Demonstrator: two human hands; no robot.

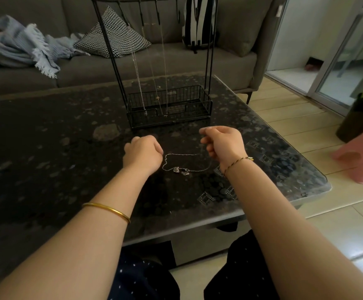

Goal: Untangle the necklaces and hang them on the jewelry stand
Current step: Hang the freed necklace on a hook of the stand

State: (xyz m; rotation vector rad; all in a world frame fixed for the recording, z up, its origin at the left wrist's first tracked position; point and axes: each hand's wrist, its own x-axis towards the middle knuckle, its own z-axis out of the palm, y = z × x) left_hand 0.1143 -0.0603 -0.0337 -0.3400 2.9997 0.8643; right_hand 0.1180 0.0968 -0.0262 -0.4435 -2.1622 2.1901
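Note:
A thin silver necklace (182,154) with a small pendant (177,169) lies in a loose loop on the dark table (46,148), between my two hands. The fingers of my left hand (142,151) are curled, and the chain's left end runs in under them. My right hand (221,142) hovers a little above the table with thumb and forefinger pinched together; a faint strand of the chain rises toward it. Just behind my hands stands the black wire jewelry stand (120,83) with a basket base (169,100). Several fine necklaces (136,68) hang from its top hooks.
A grey sofa (176,61) with a patterned cushion (113,35) and a blue blanket (20,44) runs behind the table. The table's right edge (319,180) is near my right arm. A pink stool (362,156) and a dark bin (358,120) stand on the tiled floor to the right.

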